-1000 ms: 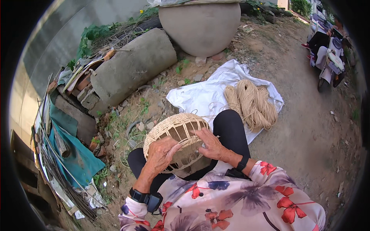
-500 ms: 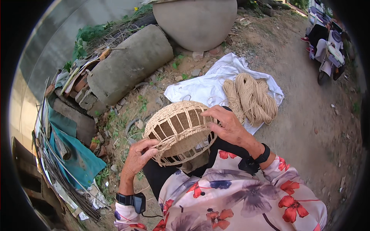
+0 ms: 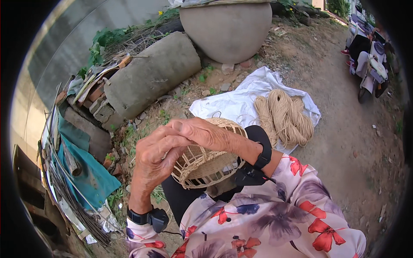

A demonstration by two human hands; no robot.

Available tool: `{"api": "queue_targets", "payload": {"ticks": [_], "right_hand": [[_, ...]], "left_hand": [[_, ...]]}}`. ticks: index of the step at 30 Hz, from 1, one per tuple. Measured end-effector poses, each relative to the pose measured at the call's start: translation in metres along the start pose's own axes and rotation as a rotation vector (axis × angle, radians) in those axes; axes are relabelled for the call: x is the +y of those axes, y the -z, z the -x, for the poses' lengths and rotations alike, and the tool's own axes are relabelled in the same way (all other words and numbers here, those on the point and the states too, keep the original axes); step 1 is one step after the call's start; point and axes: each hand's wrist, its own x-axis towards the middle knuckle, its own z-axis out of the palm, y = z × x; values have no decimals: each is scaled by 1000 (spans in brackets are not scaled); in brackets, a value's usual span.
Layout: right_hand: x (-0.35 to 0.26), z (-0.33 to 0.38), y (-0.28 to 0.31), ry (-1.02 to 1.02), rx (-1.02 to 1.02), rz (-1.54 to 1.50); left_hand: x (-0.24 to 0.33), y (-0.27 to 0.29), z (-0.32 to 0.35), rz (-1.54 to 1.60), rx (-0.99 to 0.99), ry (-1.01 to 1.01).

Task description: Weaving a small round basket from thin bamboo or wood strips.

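Note:
A woven basket (image 3: 211,165) of beige cord, with open slats round its side, rests tilted on my lap. Above its left end my two hands meet, raised off the rim. Fingers bent and pressed together, my left hand (image 3: 155,151) is closed; whatever it pinches is hidden. My right hand (image 3: 202,132) reaches across the basket to the left one, its fingers also closed, and it covers part of the weave. Beyond my knees, coiled beige cord (image 3: 284,118) lies in thick hanks on a white plastic sheet (image 3: 230,103).
A concrete cylinder (image 3: 152,73) and a large rounded grey vessel (image 3: 226,32) stand ahead. At left are a teal cloth (image 3: 88,174), a bundle of thin rods (image 3: 71,195) and rubble. A parked scooter (image 3: 371,66) stands at the far right by a dirt path (image 3: 335,129).
My right hand has left the basket's right rim and crossed to the left. My left hand has risen off the left rim to meet it. The view has shifted slightly.

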Motion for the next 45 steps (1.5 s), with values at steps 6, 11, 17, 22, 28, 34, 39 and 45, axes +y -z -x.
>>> {"api": "queue_targets", "payload": {"ticks": [6,11,17,22,28,34,39,45], "right_hand": [[-22,45,-1,-189,217,-79],[-31,61,4,-213,453,279],[-29,74,12,-188,328,781],[-3,63,8,-210,215,814],[8,58,4,-295,162,848],[-14,54,-3,58,317,1176],[-10,55,20,11,445,1053],[-4,28,13,-224,236,884]], "left_hand": [[-14,-15,18,15,180,65],[-18,-25,25,129,131,387],[-34,-39,40,65,-196,403],[-48,-47,39,52,-294,398],[-60,-53,30,355,-323,534],[-54,-47,38,321,-241,531],[-51,-45,61,269,-65,518],[-56,-25,89,1200,200,845]]}}
